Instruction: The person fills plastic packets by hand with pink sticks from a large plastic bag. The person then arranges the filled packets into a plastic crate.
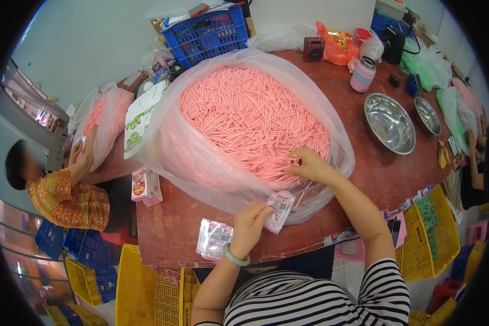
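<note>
Above the table (171,239), the left hand (252,217) pinches a packet (281,211); the right hand (309,164), outstretched, grips pink sticks (250,119).

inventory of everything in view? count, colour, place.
Table: 1, red-brown, centre
Large bag: 1, translucent, on table
Sticks: uncountable, pink, in large bag
Sachet: 1, silver, in left grip
Sachet pile: 1, silver, table's near edge
Boxes: count unclear, red-white, table's left edge
Bowl: 1, silver, table's right
Pan: 1, silver, right of bowl
Flask: 1, pink-blue, beyond bowl
Radio: 1, red-black, far edge
Plastic bag: 1, orange, beside radio
Blue crates: several, blue, far edge, left floor
Yellow crates: several, yellow, near side
Co-workers: at least 2, orange-patterned top left, dark clothing right
Background clutter: count unclear, mixed, edges
Left grip: 1, bare, near centre
Right grip: 1, bare, at the sticks
</note>
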Demonstrator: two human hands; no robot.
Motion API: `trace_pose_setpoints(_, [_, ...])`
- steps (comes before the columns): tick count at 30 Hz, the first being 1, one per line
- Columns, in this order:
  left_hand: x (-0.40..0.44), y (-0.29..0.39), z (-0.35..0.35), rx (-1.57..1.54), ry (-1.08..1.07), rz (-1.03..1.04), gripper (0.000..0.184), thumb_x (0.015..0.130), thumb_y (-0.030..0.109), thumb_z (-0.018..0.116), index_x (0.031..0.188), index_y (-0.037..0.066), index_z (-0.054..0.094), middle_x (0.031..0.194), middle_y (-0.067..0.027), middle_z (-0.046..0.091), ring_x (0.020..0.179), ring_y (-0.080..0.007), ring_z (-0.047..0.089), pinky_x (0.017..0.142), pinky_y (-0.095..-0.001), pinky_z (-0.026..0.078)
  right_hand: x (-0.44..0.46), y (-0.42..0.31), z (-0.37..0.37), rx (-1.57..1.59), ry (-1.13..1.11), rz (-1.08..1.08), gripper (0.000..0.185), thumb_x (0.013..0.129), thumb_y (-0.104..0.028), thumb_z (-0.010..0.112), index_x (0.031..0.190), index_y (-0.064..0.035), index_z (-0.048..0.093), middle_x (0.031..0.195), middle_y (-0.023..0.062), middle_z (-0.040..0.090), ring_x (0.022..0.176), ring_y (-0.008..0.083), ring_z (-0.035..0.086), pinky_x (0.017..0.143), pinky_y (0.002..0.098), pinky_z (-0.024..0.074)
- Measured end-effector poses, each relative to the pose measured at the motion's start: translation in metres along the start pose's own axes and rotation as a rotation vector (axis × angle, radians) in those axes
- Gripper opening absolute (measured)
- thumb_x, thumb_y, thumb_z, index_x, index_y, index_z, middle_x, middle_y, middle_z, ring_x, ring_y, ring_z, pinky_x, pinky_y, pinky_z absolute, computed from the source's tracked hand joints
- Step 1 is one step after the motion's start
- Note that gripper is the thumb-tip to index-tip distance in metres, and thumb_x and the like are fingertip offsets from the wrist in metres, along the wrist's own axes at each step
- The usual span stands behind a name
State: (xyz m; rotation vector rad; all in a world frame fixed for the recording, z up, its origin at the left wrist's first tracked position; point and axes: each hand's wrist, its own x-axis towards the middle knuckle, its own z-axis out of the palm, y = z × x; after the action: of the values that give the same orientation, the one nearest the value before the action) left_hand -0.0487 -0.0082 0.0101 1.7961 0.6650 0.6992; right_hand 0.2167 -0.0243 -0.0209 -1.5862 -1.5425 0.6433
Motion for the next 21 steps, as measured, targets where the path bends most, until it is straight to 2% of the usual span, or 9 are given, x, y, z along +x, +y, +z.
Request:
trace_pose_setpoints(1, [0.002, 0.001, 0.000, 0.019, -0.009, 0.024, 0.014, 0.089, 0.008, 0.061, 0.097, -0.003, 0.065, 0.084, -0.0134, 0.063, 0.077, -0.0257, 0.060, 0.070, -0.0314, 0.046, -0.003, -0.012, -0.007, 0.075, 0.042, 0.145, 0.022, 0.075, -0.011, 0.076, 0.091, 0.0005, 0.067, 0.074, 0.0072, 0.064, 0.064, 0.0133, 0.061, 0.058, 0.0280, 0.0488])
trace_pose_setpoints(2, [0.003, 0.003, 0.001, 0.018, -0.009, 0.029, 0.014, 0.089, 0.008, 0.061, 0.097, -0.003, 0.065, 0.084, -0.0134, 0.063, 0.077, -0.0257, 0.060, 0.070, -0.0314, 0.046, -0.003, -0.027, -0.017, 0.284, 0.033, 0.261, 0.015, 0.077, -0.010, 0.076, 0.085, 0.0001, 0.068, 0.071, 0.0043, 0.065, 0.058, 0.0103, 0.059, 0.053, 0.0249, 0.0485])
trace_pose_setpoints(3, [0.006, 0.005, 0.003, 0.013, 0.001, 0.034, 0.014, 0.089, 0.008, 0.061, 0.097, -0.003, 0.065, 0.086, -0.0137, 0.063, 0.077, -0.0260, 0.060, 0.070, -0.0314, 0.046, -0.004, -0.037, -0.025, 0.280, 0.036, 0.258, 0.015, 0.077, -0.010, 0.076, 0.085, 0.0001, 0.068, 0.071, 0.0043, 0.065, 0.058, 0.0103, 0.059, 0.053, 0.0249, 0.0485])
trace_pose_setpoints(6, [0.015, 0.006, 0.010, 0.008, 0.016, 0.069, 0.013, 0.089, 0.008, 0.061, 0.097, -0.003, 0.064, 0.087, -0.0137, 0.062, 0.078, -0.0262, 0.060, 0.070, -0.0313, 0.046, -0.007, -0.064, -0.045, 0.666, 0.225, 0.298, 0.012, 0.079, -0.008, 0.074, 0.085, 0.0000, 0.068, 0.068, 0.0047, 0.065, 0.057, 0.0086, 0.060, 0.050, 0.0208, 0.0478])
trace_pose_setpoints(11, [0.027, 0.006, 0.021, 0.008, 0.023, 0.098, 0.013, 0.090, 0.008, 0.060, 0.096, -0.003, 0.063, 0.086, -0.0135, 0.061, 0.077, -0.0257, 0.059, 0.070, -0.0312, 0.046, -0.017, -0.098, -0.060, 0.700, 0.194, 0.250, 0.012, 0.078, -0.007, 0.075, 0.086, -0.0001, 0.068, 0.070, 0.0044, 0.066, 0.059, 0.0073, 0.059, 0.051, 0.0200, 0.0465])
trace_pose_setpoints(13, [0.029, 0.007, 0.024, -0.003, 0.044, 0.100, 0.013, 0.091, 0.008, 0.059, 0.096, -0.003, 0.063, 0.085, -0.0129, 0.061, 0.076, -0.0253, 0.059, 0.069, -0.0309, 0.046, -0.020, -0.108, -0.059, 0.556, 0.092, 0.182, 0.012, 0.078, -0.006, 0.075, 0.085, 0.0001, 0.068, 0.071, 0.0038, 0.066, 0.060, 0.0064, 0.059, 0.053, 0.0197, 0.0460])
trace_pose_setpoints(18, [0.031, 0.008, 0.033, -0.021, 0.080, 0.094, 0.013, 0.092, 0.007, 0.057, 0.097, -0.003, 0.064, 0.086, -0.0119, 0.062, 0.076, -0.0233, 0.059, 0.069, -0.0304, 0.046, -0.022, -0.101, -0.050, 0.465, 0.030, 0.173, 0.014, 0.077, -0.007, 0.076, 0.087, -0.0018, 0.069, 0.072, 0.0015, 0.066, 0.061, 0.0057, 0.058, 0.055, 0.0205, 0.0460])
trace_pose_setpoints(21, [0.032, 0.008, 0.038, -0.042, 0.091, 0.099, 0.015, 0.092, 0.007, 0.056, 0.099, -0.003, 0.064, 0.085, -0.0116, 0.062, 0.077, -0.0224, 0.060, 0.069, -0.0299, 0.046, -0.023, -0.094, -0.050, 0.494, -0.090, 0.211, 0.017, 0.076, -0.007, 0.077, 0.090, -0.0015, 0.069, 0.076, 0.0016, 0.067, 0.068, 0.0058, 0.059, 0.060, 0.0210, 0.0462])
